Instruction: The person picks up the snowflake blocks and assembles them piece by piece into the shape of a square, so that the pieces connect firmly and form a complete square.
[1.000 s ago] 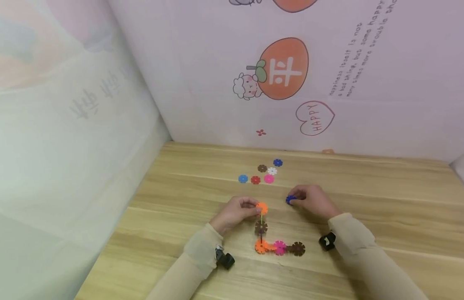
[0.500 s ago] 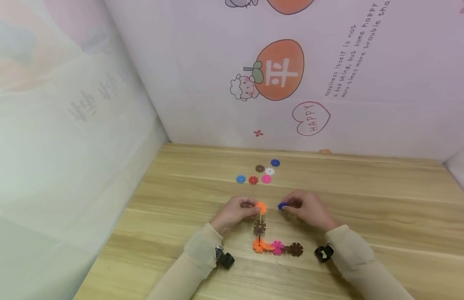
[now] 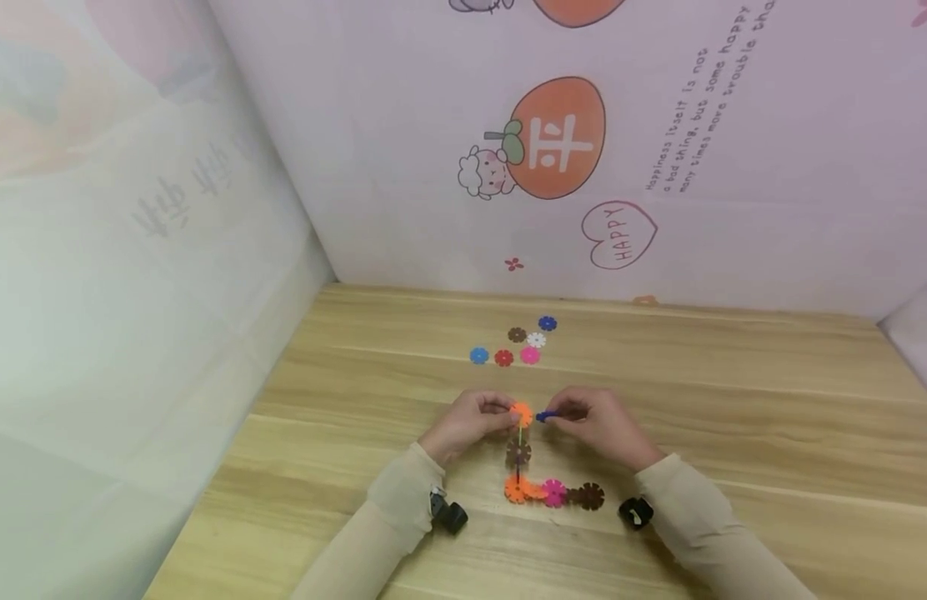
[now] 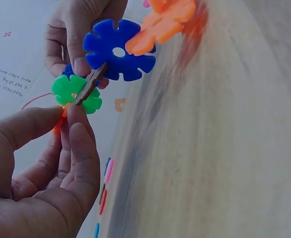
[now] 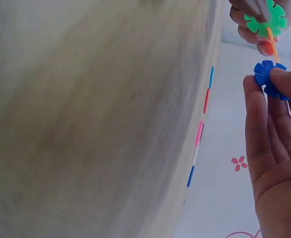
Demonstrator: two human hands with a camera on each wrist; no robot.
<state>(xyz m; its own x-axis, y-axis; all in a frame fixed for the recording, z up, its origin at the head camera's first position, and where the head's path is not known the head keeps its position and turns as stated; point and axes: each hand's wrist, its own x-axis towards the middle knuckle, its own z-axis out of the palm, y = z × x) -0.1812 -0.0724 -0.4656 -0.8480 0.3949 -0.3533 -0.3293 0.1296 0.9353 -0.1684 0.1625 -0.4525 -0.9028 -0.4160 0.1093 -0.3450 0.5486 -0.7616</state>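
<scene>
My left hand pinches an orange slotted disc at the far end of an L-shaped chain of flower-like plastic discs. Below it come a green disc seen edge-on from the head, a brown disc and a blue disc. From the orange corner disc the chain runs right through a pink disc to a dark brown disc. Between thumb and fingers, my right hand holds a loose blue disc beside the upper orange disc's edge; whether they touch I cannot tell.
Farther back on the wooden table lie loose discs: light blue, red, pink, white, brown and dark blue. Behind them rises a printed cloth wall.
My right hand has moved left with the blue disc, bringing it close to the upper orange disc and turning it nearly edge-on. The left hand keeps its pinch in about the same place.
</scene>
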